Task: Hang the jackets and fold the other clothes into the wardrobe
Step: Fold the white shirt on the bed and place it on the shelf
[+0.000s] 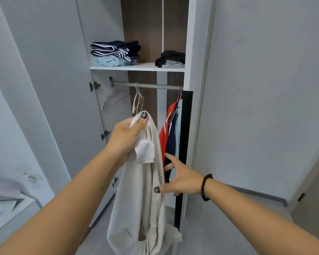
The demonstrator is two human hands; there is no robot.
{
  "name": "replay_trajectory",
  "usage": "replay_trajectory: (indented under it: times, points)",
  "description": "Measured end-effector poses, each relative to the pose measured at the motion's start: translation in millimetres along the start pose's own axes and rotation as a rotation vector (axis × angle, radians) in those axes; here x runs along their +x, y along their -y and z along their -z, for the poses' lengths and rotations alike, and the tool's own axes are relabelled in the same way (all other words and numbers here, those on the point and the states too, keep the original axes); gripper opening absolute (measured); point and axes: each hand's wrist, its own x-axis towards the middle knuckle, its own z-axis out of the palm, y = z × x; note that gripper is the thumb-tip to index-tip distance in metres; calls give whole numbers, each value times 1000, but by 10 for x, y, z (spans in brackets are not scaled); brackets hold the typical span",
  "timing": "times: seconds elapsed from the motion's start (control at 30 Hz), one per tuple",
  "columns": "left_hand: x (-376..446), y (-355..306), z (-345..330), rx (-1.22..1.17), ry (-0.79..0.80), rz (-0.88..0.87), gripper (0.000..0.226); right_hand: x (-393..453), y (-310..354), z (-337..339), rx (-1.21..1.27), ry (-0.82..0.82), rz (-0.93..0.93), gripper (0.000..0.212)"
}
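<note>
Hanging step: left hand (126, 137) grips a beige jacket (145, 190) below the rail (145, 85); right hand (180, 178), fingers spread, touches it. Next, probably a hanger (137, 102).

No text, label, brand, number or sign can be read anywhere in the view. The white tag (144, 150) sewn inside the beige garment (136, 199), just below the thumb of the left hand (126, 137) that grips the garment's top, shows only a bare face with no print that can be made out. The white stripes on the folded dark clothes (116, 49) on the shelf above that hand are plain bands, not letters.
</note>
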Motion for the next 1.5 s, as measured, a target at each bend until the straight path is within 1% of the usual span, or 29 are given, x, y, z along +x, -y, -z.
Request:
replay_trajectory:
  times: [0.03,0.07,0.1,0.17,0.2,0.3,0.33,0.4,0.47,0.53,0.6,0.7,0.73,0.77,0.8,0.83,0.87,0.93,1.0,1.03,1.13,1.17,1.2,1.23,1.3,1.37,1.43,1.47,1.5]
  points:
    - [-34,-3,-56,-8,35,-1,32,37,64,-177,-28,44,11,106]
    - [-66,-7,-106,-9,68,-7,33,85,109,-323,-36,19,40,99]
    - [-93,-3,-137,0,94,-22,33,135,161,-433,-4,-42,82,82]
    - [-136,-11,-161,23,140,-68,34,235,274,-505,139,-194,103,34]
    - [-150,-15,-125,18,154,-91,33,269,336,-494,170,-243,100,20]
    - [-147,20,141,-71,185,-143,19,289,497,-380,143,-308,152,10]
    - [-149,63,253,-96,181,-157,21,258,570,-334,172,-320,191,14]
    - [-159,231,451,-89,132,-172,34,191,723,-234,259,-386,241,31]
    - [-200,481,589,-49,87,-136,45,177,870,-114,379,-466,267,28]
    - [-279,759,670,52,94,-85,38,178,1030,-6,476,-506,325,18]
    - [-385,1002,701,194,156,5,38,172,1184,107,634,-517,375,18]
    - [-535,1263,599,220,373,142,47,137,1380,333,839,-564,388,21]
    - [-574,1303,529,223,388,164,36,125,1422,420,867,-596,375,22]
    - [-588,1330,458,235,359,169,16,110,1444,510,871,-634,358,23]
    - [-592,1313,382,251,318,155,8,94,1438,592,871,-670,342,24]
    - [-571,1315,319,290,289,132,20,74,1416,662,873,-700,329,25]
    - [-555,1302,261,303,280,118,26,45,1378,717,879,-719,318,24]
    - [-514,1232,143,304,307,109,24,-29,1255,787,896,-736,286,22]
    - [-479,1150,27,260,312,103,20,-116,1051,809,869,-689,250,25]
    - [-466,1091,-37,211,294,109,23,-174,923,793,822,-636,214,26]
    - [-389,921,-240,37,203,116,26,-381,488,603,591,-453,56,36]
    - [-354,862,-295,-15,173,127,20,-453,341,505,517,-423,6,43]
    - [-318,802,-346,-77,150,144,15,-541,205,402,448,-416,-36,56]
    - [-279,745,-387,-128,132,162,13,-644,100,297,381,-419,-52,75]
    - [-208,635,-452,-244,104,216,19,-829,6,103,244,-426,12,101]
    - [-169,533,-499,-365,88,299,23,-927,-25,-53,64,-428,60,116]
    - [-162,442,-539,-452,89,373,24,-901,-45,-127,-49,-468,68,114]
    - [-170,403,-558,-468,96,384,24,-860,-39,-125,-24,-499,63,104]
    - [-183,376,-577,-475,110,378,24,-800,-38,-106,46,-539,63,87]
